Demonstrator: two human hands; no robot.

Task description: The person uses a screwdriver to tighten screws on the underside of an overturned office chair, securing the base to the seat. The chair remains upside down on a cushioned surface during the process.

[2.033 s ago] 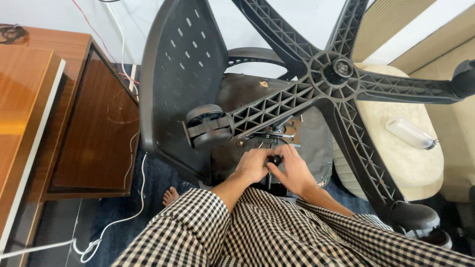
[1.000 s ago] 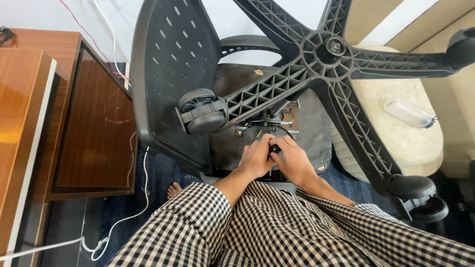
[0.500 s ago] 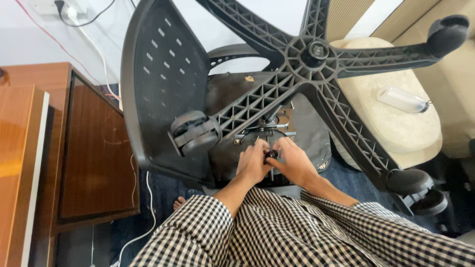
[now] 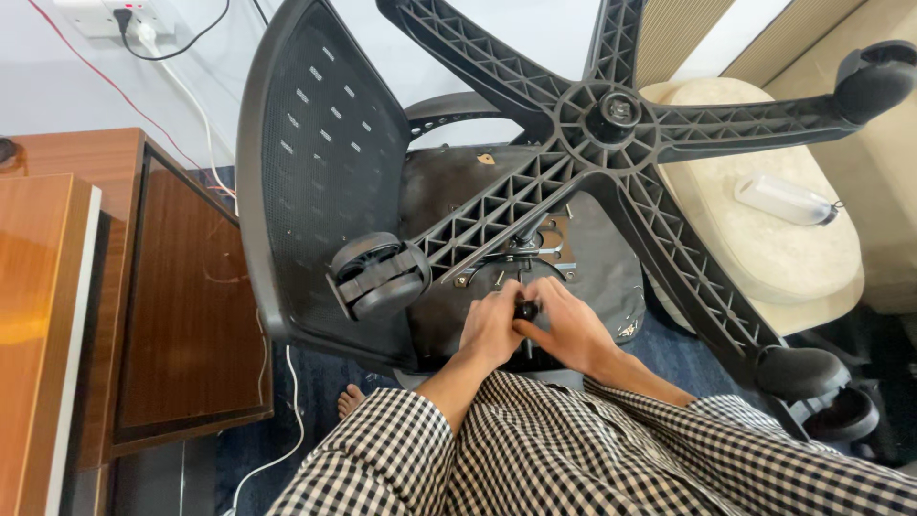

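Head view, both hands (image 4: 535,330) gripping black knob (image 4: 526,310), caster (image 4: 377,277) alongside

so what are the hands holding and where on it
Both the left hand and the right hand close around a small black knob under the upturned chair's seat, gripping its sides.

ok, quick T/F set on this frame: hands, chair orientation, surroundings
1. The office chair lies overturned, its star base facing the camera. True.
2. Both hands meet at a small black knob under the seat. True: left hand, right hand.
3. The right hand grips a caster. False: the nearest caster is untouched, left of the hands.
4. A clear plastic bottle lies on the beige cushion. True.
5. The wooden cabinet stands to the person's right. False: it is on the left.
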